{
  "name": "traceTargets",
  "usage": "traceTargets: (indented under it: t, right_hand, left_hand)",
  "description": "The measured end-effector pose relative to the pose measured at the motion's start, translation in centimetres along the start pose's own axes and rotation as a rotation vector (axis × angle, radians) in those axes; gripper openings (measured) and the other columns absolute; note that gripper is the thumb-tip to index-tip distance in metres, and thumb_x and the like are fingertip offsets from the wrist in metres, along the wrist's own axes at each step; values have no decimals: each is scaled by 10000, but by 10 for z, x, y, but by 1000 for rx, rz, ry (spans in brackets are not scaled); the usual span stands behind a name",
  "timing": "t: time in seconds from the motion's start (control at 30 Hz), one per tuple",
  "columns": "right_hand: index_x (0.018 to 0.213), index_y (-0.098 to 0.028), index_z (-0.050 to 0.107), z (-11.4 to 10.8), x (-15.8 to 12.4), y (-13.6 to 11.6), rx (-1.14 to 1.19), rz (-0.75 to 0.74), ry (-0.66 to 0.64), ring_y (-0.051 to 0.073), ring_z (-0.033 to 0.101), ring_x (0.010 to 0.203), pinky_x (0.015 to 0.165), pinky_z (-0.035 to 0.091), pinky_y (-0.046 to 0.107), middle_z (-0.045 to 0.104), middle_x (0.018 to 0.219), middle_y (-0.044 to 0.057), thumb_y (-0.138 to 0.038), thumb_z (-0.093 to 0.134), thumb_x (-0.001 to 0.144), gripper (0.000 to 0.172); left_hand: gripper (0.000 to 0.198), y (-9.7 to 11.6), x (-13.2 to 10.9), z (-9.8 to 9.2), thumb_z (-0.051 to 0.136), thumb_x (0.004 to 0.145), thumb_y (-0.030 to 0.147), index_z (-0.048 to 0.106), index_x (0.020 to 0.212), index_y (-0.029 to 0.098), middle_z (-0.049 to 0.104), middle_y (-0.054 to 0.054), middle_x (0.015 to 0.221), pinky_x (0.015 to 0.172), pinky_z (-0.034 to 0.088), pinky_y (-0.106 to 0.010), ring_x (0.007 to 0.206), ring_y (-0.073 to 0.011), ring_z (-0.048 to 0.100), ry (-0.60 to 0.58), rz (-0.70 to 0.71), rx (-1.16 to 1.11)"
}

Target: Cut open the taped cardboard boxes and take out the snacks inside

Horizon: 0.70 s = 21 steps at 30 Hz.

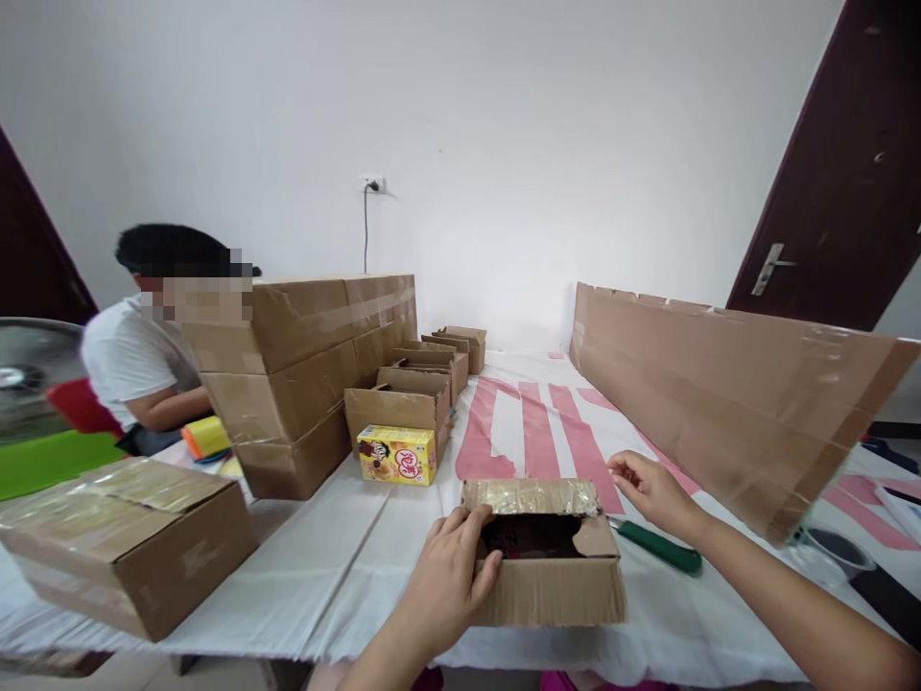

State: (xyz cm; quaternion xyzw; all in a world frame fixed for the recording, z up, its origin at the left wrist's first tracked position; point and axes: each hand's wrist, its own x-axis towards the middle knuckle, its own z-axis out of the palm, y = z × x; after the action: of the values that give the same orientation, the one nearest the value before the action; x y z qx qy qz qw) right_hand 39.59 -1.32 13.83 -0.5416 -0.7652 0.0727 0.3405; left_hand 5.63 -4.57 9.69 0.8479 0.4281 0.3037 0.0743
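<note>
A small open cardboard box (551, 590) sits before me at the table's front edge, with its taped flap (532, 497) raised at the far side. Its inside is dark, and I cannot make out what lies in it. My left hand (457, 566) grips the box's left side, fingers over the flap end and thumb at the opening. To the right of the box, my right hand (651, 489) is raised with its fingers curled together; anything between the fingertips is hidden. Just below it lies a tool with a green handle (660, 548), its metal end partly behind the box.
A yellow snack box (397, 456) stands by a row of open cardboard boxes (403, 408). Stacked cartons (302, 384) rise at left, near a closed carton (136, 547). A cardboard panel (720, 393) stands at right. A person (148, 355) sits behind the stack.
</note>
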Motion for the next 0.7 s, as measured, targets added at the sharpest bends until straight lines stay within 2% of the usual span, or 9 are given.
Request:
traceTargets:
  t: [0.1,0.3,0.37,0.47,0.57,0.7]
  right_hand:
    - [966,-201,576,9,5,-10,69,7,-36,195,604,834,743,493,335,655,927,61,-312,485,868,174]
    - [1012,-192,636,52,50,-63,121,-93,-149,202,616,947,825,483,314,675,1036,68,-314,644,783,259]
    - [977,-201,660,67,61,-75,120,-115,-188,193,633,886,786,485,298,699,973,48,-261,673,752,233]
    - [817,-209,675,80,71,-82,109,-115,-206,169,639,730,682,471,268,710,793,10,-157,622,756,96]
    - [786,-201,640,77,72,-79,103,-97,-118,175,629,729,686,457,282,691,773,20,-127,526,799,137]
    - [882,-192,579,55,60,-75,113,-90,4,190,615,813,741,464,315,661,867,50,-162,416,859,167]
  left_hand:
    - [319,-1,1,2,450,908,303,487,1201,183,644,-124,1144,883,476,-491,1070,-297,571,22,4,19]
    - [328,1,-1,1,471,898,306,489,1206,193,657,-117,1125,856,498,-470,1043,-292,591,39,10,35]
    - [327,2,-1,0,464,901,305,484,1208,193,658,-118,1125,864,496,-471,1050,-291,589,34,11,29]
    - [332,2,-2,0,460,905,310,469,1217,197,652,-120,1134,868,492,-479,1048,-290,589,30,0,13]
    - [379,-2,-3,3,464,906,318,411,1260,195,638,-130,1178,899,474,-499,1092,-297,574,36,-13,-16]
    - [462,-7,-3,6,470,905,314,313,1325,203,620,-145,1226,933,452,-512,1129,-299,566,42,-37,-69]
